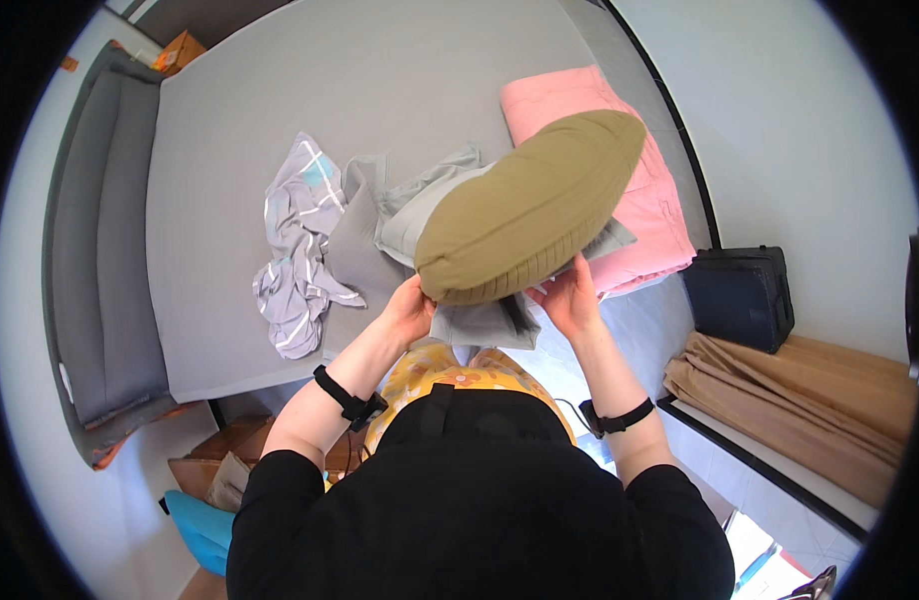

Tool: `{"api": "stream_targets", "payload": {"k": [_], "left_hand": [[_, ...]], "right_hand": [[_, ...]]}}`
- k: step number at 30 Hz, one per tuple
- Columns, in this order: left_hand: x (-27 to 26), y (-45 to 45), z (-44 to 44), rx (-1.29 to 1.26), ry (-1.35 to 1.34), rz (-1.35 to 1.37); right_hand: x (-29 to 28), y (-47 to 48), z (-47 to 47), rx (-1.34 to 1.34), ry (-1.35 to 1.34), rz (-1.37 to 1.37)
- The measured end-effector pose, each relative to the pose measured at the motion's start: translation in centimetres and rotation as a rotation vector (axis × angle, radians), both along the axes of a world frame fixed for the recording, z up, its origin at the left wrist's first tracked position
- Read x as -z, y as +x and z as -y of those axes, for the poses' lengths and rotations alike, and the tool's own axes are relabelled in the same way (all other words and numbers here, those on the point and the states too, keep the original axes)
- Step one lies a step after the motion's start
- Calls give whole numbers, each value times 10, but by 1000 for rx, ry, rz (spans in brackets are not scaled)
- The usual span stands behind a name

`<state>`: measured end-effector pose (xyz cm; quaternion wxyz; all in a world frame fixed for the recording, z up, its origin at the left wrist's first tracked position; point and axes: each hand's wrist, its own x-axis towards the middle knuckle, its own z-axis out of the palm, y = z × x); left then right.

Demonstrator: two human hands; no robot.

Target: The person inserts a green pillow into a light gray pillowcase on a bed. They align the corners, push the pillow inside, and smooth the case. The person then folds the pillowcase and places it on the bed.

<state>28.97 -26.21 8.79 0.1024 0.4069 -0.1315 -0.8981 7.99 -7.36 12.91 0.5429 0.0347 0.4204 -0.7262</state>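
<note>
A plump olive-green pillow [531, 202] with a ribbed side lies tilted across grey cloth in front of me. The grey cloth cover [482, 324] hangs below the pillow's near edge, and another corner of it sticks out at the right. My left hand [411, 311] grips the cover's edge at the pillow's lower left end; its fingertips are partly hidden. On the other side, my right hand [570, 300] pinches the cover under the pillow, with some fingers out of sight. Pale grey fabric [418, 214] shows beneath the pillow's left side.
A grey bed [227, 150] spreads before me, its padded headboard [103, 247] at the left. Crumpled checked fabric [302, 247] lies left of the pillow, and folded pink bedding [647, 202] to the right. A black case [741, 296] stands by the wall beside a brown curtain [797, 412].
</note>
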Motion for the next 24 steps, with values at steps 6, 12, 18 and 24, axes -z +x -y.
{"api": "stream_targets", "payload": {"k": [6,12,18,24], "left_hand": [[15,-24,47,64,-26,-27],[12,3,82,67,-162,193],[-32,35,69,64,57,-118],[-46,58,56,-10,-54,-300]], "right_hand": [[2,-21,23,-92,356,-328],[10,-109,58,372,270,-302],[32,-129,85,100,516,-488],[34,-108,106,229,396,-348]]}}
